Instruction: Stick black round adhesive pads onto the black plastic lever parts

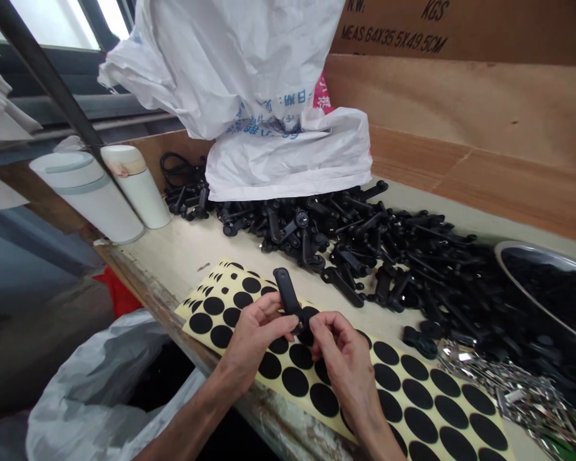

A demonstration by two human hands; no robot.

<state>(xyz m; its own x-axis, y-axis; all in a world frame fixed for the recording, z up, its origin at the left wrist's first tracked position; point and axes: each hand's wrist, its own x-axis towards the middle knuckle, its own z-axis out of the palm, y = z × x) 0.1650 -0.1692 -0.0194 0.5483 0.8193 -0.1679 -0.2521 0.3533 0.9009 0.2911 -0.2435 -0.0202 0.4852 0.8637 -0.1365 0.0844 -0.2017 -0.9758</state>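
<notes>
My left hand (pixel 247 336) grips a black plastic part (pixel 288 291) by its lower end, its long arm pointing up and away. My right hand (pixel 340 349) has thumb and forefinger pinched at the round black end of that part. Whatever lies between those right fingertips is mostly hidden. Both hands are over a pale yellow sheet (pixel 228 303) covered with rows of black round stickers (pixel 295 382), laid along the front edge of the table. Just beyond the hands spreads a heap of similar black plastic parts (pixel 348 259).
Metal clips (pixel 518 390) lie at the right, beside a steel bowl (pixel 547 247) of black pieces. A white sack (pixel 288 160) rests behind the heap. Two bottles, one grey-white (pixel 91 198) and one cream (pixel 141 192), stand left. A lined bin (pixel 81 390) sits below the table edge.
</notes>
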